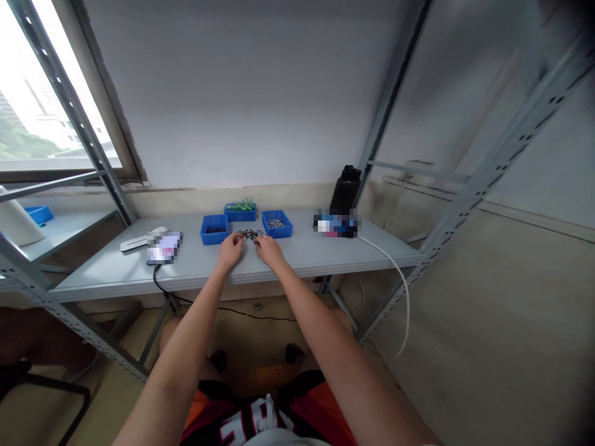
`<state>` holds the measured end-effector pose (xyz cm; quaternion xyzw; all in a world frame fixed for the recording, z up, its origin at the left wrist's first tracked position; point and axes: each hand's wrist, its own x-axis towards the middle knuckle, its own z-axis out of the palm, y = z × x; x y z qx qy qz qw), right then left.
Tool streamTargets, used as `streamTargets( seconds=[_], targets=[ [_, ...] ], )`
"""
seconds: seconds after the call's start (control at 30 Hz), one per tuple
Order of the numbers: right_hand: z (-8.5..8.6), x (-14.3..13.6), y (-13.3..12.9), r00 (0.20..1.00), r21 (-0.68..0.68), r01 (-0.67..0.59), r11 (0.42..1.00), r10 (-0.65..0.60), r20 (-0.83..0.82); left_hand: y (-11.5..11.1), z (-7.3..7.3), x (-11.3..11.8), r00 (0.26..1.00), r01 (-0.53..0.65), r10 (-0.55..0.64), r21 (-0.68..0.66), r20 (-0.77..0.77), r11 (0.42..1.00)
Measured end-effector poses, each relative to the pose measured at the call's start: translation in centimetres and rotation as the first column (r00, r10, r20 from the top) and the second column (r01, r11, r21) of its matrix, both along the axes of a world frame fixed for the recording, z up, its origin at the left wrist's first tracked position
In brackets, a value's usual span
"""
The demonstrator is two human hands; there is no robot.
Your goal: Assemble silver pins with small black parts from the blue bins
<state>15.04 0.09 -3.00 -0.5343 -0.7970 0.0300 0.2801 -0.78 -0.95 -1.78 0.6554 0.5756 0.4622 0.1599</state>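
Note:
Both of my hands rest at a small pile of dark and silvery pieces (251,234) on the grey shelf table. My left hand (231,249) is at the pile's left edge, fingers curled together; whatever they pinch is too small to make out. At the right edge is my right hand (268,249), its fingertips also drawn together on something hidden. Behind the pile, a blue bin (240,216) holds green pieces. A blue bin with dark contents (214,238) stands to the left, and another with small silvery parts (282,234) to the right.
A black bottle (344,192) stands at the back right, behind a blurred device with a white cable (395,263). At the left lie a blurred phone (165,248) and a white object (134,243). Metal posts frame the grey table (186,275).

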Motion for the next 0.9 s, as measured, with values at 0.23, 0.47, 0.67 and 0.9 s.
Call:
streamTargets(
  seconds=[0.23, 0.47, 0.67, 0.9],
  targets=[
    [-0.72, 0.05, 0.47, 0.965, 0.113, -0.183, 0.977, 0.201, -0.171, 0.31, -0.5, 0.15, 0.985, 0.144, -0.143, 0.002, -0.1, 0.99],
    [-0.17, -0.02, 0.05, 0.929, 0.122, -0.278, 0.953, 0.299, -0.22, 0.26, -0.58, 0.08, 0.966, 0.211, -0.21, -0.009, -0.148, 0.977],
    [0.04, 0.02, -0.16, 0.919, 0.153, -0.265, 0.952, 0.298, -0.258, 0.27, -0.54, 0.05, 0.966, 0.23, -0.228, -0.004, -0.123, 0.973],
    [-0.22, 0.03, 0.09, 0.954, 0.087, -0.134, 0.987, 0.152, -0.26, 0.02, -0.17, 0.15, 0.993, 0.116, -0.116, 0.023, -0.024, 0.993]
  ],
)
